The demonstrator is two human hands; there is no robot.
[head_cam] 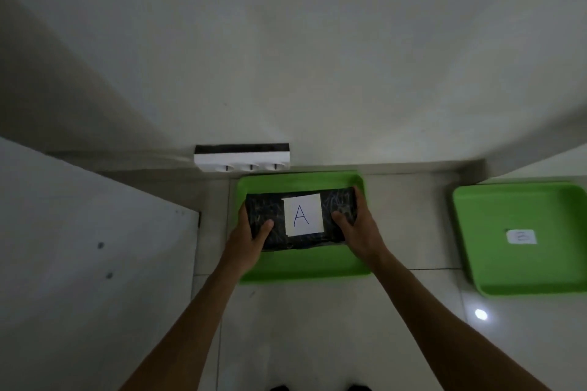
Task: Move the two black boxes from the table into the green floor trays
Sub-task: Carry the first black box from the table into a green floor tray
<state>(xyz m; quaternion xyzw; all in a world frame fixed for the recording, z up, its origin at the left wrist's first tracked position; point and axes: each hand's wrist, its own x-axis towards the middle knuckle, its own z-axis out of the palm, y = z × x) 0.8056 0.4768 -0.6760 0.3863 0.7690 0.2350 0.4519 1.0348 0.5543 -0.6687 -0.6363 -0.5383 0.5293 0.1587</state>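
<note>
A black box (336, 203) with a white label marked "A" lies over the middle green floor tray (305, 268). My left hand (252, 236) grips its left end, thumb on top. My right hand (357, 230) grips its right end the same way. Whether the box rests on the tray floor or hangs just above it I cannot tell. A second green tray (521, 267) lies on the floor to the right, holding only a small white label. No other black box is in view.
A white table surface (95, 232) fills the left side, its edge close to the left tray. A white power strip (243, 158) sits at the wall behind the tray. A white wall rises ahead. Pale floor tiles (413, 225) separate the trays.
</note>
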